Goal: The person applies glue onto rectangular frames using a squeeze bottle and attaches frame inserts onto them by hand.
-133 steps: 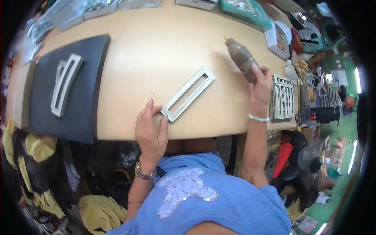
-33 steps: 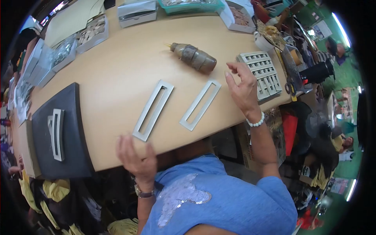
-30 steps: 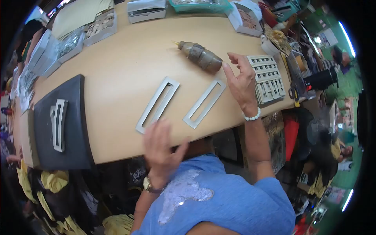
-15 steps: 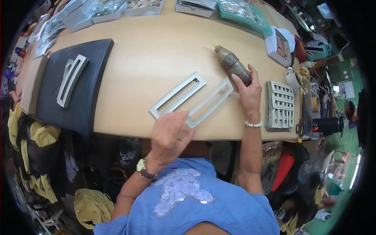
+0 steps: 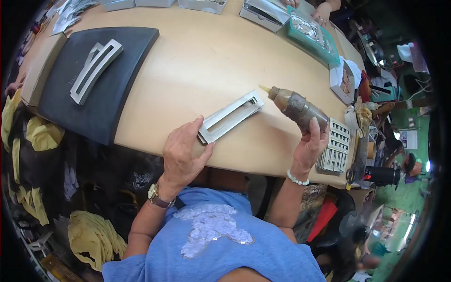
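Note:
My left hand point(image 5: 183, 152) grips the near end of a silvery rectangular frame point(image 5: 225, 123) between thumb and fingers. This frame has a long slot and lies over another like it, whose edge peeks out underneath. In my right hand point(image 5: 312, 143) is a brown squeeze bottle point(image 5: 296, 107), wrapped with a dark band around its middle. The bottle is tilted, and its thin yellow nozzle points left, close to the frame's far end. Beyond my right wrist sits a stack of small slotted metal plates point(image 5: 337, 145).
On the left, a black board point(image 5: 103, 84) carries curved slotted frames point(image 5: 96, 70). A teal tray point(image 5: 312, 35) of metal pieces stands at the back right, with another person's hands point(image 5: 322, 11) behind it. Scissors point(image 5: 350, 177) lie by the right edge, near a black cylinder point(image 5: 383, 175).
My left hand has brought the blurred, moving frame onto the one on the table. My right hand has lifted the bottle and tipped its nozzle leftward. The view has shifted.

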